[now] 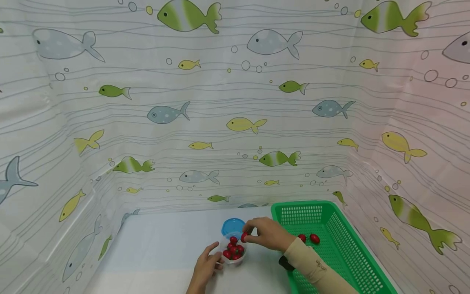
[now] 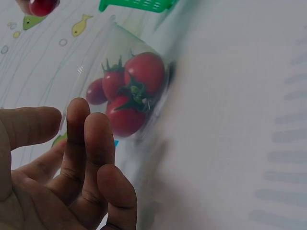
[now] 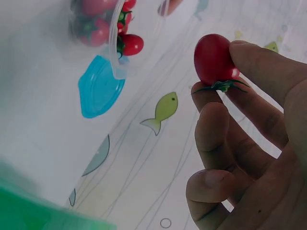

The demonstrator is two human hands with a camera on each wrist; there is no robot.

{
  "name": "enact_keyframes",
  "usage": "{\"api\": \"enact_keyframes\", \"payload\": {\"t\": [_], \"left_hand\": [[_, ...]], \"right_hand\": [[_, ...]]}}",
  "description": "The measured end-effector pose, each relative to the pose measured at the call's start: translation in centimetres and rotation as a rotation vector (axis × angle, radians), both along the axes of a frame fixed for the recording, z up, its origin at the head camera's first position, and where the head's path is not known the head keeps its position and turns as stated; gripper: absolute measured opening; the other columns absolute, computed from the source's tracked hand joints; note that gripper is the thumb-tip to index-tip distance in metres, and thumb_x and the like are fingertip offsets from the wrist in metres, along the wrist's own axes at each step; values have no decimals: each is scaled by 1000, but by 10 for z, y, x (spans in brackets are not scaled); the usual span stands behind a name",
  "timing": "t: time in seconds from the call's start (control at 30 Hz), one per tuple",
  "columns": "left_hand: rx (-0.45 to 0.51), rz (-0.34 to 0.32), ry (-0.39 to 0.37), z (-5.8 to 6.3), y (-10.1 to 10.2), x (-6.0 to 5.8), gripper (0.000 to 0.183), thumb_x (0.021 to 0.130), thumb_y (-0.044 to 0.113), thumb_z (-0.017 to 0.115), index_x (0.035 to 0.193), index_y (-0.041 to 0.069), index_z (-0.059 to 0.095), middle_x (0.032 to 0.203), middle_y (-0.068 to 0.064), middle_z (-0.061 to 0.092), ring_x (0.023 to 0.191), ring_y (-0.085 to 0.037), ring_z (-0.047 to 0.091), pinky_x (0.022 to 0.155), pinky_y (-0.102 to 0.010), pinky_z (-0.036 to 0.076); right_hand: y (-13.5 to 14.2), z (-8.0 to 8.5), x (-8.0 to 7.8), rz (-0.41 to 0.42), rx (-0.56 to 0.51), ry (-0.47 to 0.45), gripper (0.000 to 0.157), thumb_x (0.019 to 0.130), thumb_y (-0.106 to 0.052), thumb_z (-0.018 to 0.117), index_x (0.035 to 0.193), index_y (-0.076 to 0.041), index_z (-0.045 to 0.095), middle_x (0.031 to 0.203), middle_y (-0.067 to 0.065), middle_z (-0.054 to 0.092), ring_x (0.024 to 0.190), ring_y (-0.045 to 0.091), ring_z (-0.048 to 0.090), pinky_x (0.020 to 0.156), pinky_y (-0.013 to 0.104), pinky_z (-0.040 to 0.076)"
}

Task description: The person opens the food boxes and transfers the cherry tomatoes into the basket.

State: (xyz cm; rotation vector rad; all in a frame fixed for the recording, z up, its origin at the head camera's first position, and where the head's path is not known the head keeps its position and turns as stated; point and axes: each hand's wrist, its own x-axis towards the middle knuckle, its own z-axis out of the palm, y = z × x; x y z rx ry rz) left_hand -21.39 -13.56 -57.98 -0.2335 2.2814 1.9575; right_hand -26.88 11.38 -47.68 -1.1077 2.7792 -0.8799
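My right hand (image 1: 269, 233) pinches a cherry tomato (image 3: 213, 60) between thumb and fingertips, its green calyx facing the fingers. In the head view that hand is at the right of the rim of a clear plastic container (image 1: 235, 263), which holds several red cherry tomatoes (image 1: 235, 249). To the left of the container is my left hand (image 1: 207, 265), fingers loosely bent and grasping nothing. The left wrist view shows its fingers (image 2: 99, 139) close to the container wall; whether they touch it I cannot tell.
A blue lid (image 1: 233, 227) lies on the white table (image 1: 158, 253) just behind the container. On the right stands a green plastic basket (image 1: 352, 245) with loose cherry tomatoes (image 1: 314, 239) inside. Fish-patterned sheeting (image 1: 220, 163) encloses the back and sides.
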Motion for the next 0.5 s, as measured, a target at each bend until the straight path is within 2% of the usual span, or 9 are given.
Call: {"api": "enact_keyframes", "payload": {"t": [0.27,0.5], "left_hand": [[-16,7,-8,-1,1,0,55,101,23,58,148,-2,43,82,-2,70,71,-17,67,60,-32,44],[-14,11,-15,-1,1,0,56,101,24,58,149,-1,43,84,-2,70,72,-17,67,61,-33,45]], "right_hand": [[22,0,6,-54,-20,-3,16,95,-33,72,108,-24,73,95,-19,66,82,1,57,69,24,49],[43,5,10,-85,-43,10,17,95,-32,73,110,-23,73,96,-18,67,76,4,55,64,25,48]]}}
